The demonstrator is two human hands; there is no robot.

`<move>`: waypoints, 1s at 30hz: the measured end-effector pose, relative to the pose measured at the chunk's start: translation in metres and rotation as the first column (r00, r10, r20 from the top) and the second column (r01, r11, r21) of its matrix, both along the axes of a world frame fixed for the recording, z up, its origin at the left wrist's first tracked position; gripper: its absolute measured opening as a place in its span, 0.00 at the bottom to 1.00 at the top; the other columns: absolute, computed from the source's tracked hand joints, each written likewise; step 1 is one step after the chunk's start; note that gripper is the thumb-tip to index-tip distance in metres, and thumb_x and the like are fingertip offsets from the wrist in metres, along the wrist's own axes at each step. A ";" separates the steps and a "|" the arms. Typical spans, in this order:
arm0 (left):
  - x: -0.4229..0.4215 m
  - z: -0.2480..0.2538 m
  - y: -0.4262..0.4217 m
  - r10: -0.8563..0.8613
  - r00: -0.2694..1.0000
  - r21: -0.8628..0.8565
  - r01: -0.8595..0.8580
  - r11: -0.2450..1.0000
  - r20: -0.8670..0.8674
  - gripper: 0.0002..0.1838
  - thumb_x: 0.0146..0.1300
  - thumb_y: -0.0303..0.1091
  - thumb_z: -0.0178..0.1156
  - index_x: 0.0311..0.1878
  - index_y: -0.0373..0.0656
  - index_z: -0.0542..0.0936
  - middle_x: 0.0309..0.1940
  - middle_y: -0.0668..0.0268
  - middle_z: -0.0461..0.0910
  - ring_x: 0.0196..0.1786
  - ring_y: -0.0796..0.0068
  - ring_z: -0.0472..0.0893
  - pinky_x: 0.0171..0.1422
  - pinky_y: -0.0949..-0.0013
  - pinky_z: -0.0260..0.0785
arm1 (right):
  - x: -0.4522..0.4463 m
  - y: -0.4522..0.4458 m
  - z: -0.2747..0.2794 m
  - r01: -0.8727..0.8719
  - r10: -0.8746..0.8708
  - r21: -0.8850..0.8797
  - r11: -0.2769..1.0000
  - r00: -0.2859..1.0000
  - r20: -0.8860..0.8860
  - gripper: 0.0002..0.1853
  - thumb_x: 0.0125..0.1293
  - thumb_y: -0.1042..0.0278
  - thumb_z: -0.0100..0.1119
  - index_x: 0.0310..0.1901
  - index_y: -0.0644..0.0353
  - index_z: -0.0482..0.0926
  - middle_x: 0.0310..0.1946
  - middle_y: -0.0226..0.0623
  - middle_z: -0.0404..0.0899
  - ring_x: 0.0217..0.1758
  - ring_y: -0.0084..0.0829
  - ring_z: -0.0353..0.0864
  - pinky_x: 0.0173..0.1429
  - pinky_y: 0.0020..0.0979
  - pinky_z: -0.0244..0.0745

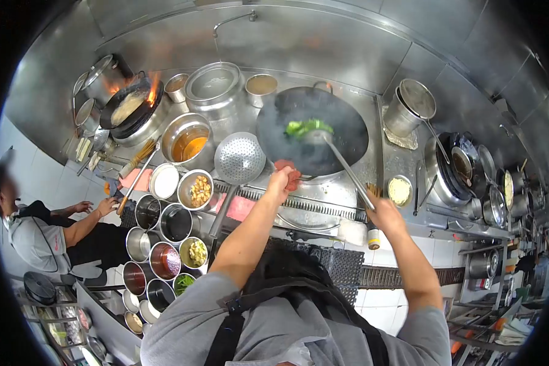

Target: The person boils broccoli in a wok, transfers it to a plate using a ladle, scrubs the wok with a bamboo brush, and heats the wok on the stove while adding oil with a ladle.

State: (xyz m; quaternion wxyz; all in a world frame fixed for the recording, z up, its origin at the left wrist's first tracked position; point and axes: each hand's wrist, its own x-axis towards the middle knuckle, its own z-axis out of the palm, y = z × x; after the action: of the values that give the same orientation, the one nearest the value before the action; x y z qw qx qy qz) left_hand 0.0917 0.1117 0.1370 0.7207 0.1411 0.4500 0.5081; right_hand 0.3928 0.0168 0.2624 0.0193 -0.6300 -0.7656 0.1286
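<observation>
A large dark wok (341,146) gives off smoke at the centre of the range. Green vegetables (309,127) lie inside it, with a ladle (346,167) touching them. My right hand (383,213) is wrapped round the ladle's handle. At the wok's near left rim, my left hand (280,184) is closed on a red cloth (290,174), which covers the part of the wok beneath it. A perforated skimmer (240,158) rests just left of the wok, its handle pointing towards me.
Steel containers of ingredients (195,188) stand at the left. Flames (154,88) rise beside another wok (114,114). A co-worker (36,235) stands at far left. Strainer pot (403,113), small bowl (399,190) and stacked pans (448,168) are on the right.
</observation>
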 end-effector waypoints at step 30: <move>0.011 0.064 -0.002 0.101 0.995 0.025 -0.100 0.995 -0.025 0.02 0.64 0.30 0.51 0.38 0.49 0.72 0.26 0.69 0.74 0.24 0.76 0.73 0.21 0.72 0.62 | 0.032 -0.060 0.054 -0.001 -0.035 -0.134 0.991 0.965 -0.261 0.32 0.49 0.79 0.57 0.61 0.57 0.70 0.37 0.52 0.79 0.40 0.53 0.80 0.46 0.47 0.75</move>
State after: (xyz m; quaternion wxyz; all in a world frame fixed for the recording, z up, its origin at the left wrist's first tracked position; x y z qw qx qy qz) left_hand 0.1024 0.1097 0.2015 0.6866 0.1333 0.4598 0.5471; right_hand 0.4246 -0.0429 0.3168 0.0796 -0.6138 -0.7405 0.2617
